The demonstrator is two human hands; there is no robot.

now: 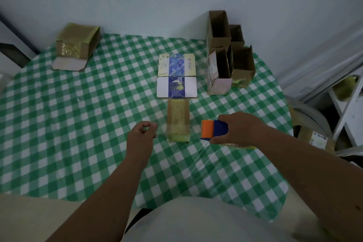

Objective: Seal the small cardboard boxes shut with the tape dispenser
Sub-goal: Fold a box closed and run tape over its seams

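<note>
A small brown cardboard box (pixel 178 121) lies on the green checked tablecloth (pixel 78 124) in front of me, with yellowish tape along its top and near end. My right hand (pixel 238 128) grips the blue and orange tape dispenser (pixel 214 130) just right of that box, apart from it. My left hand (pixel 144 133) hovers left of the box with loosely curled fingers and holds nothing. A blue and white printed box (pixel 177 75) lies flat with its flaps spread, just beyond the brown box.
Several open cardboard boxes (pixel 227 55) stand at the back right. A taped box (pixel 76 45) with an open flap sits at the back left. More boxes (pixel 316 139) lie off the table's right edge beside a white frame (pixel 347 116).
</note>
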